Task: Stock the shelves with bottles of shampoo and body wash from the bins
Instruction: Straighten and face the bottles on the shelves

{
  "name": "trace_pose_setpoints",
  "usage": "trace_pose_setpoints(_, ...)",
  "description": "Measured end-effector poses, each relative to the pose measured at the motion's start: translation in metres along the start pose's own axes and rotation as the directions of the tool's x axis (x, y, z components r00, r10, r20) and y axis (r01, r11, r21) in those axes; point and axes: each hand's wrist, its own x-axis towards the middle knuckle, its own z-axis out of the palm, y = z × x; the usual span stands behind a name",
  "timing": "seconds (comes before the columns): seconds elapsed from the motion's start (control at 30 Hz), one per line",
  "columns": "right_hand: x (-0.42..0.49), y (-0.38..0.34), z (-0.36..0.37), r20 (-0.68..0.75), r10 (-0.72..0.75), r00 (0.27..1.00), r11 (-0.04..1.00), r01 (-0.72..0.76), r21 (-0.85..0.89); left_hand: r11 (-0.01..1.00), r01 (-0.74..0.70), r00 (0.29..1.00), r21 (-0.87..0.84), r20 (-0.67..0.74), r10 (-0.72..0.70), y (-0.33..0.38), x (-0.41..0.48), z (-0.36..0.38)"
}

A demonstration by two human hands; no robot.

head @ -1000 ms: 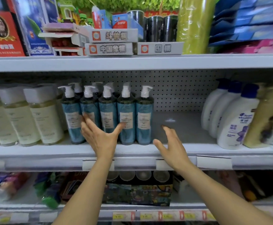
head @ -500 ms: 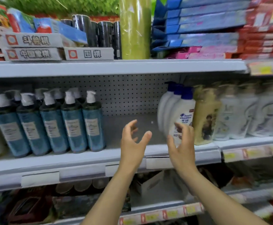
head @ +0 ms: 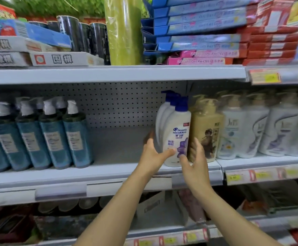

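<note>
- Where the middle shelf meets the row of washes in the head view, a white Head & Shoulders bottle with a blue pump stands upright at the front edge. More bottles of the same kind are lined up behind it.
- The left hand holds this bottle low down. Its thumb lies across the lower front of the label and its fingers curl round the bottle's left side.
- The right hand is spread. Its fingers, nearly straight, stand up at the seam between the bottle and the beige pump bottle just beside it, and its thumb tip touches the bottle's lower front.
- Further right stand white pump bottles, blurred, with purple and grey swirls.
- Well to the left, across a bare stretch of shelf, is a row of teal pump bottles with white pumps, leaning a little in the wide lens.
- On the shelf above lie oil pastel boxes — pink, blue and red in stacks — with a green wrapped roll and flat white game boxes.
</note>
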Motion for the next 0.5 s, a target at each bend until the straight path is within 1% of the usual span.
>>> trace_pose_setpoints(0.13, 0.007, -0.003, 0.001, 0.072, 0.027, 0.997, 1.0, -0.028, 0.008, 0.999, -0.002, 0.998, -0.049, 0.063, 0.005, 0.008, 0.005, 0.002)
trace_pose_setpoints(0.2, 0.011, -0.006, 0.004, 0.12, 0.036, 0.992, 0.999, -0.036, -0.007, 0.997, -0.031, 0.995, -0.071, 0.089, 0.037, 0.013, 0.01, 0.004)
trace_pose_setpoints(0.33, 0.02, -0.009, 0.007, 0.204, 0.093, 0.975, 0.99, -0.111, 0.083, 0.989, -0.079, 0.993, -0.126, 0.073, 0.089, 0.002, 0.032, 0.009)
trace_pose_setpoints(0.5, 0.032, -0.009, 0.0, 0.283, 0.153, 0.947, 0.969, -0.2, 0.146, 0.988, -0.078, 0.996, -0.133, 0.039, 0.083, -0.01, 0.051, 0.018)
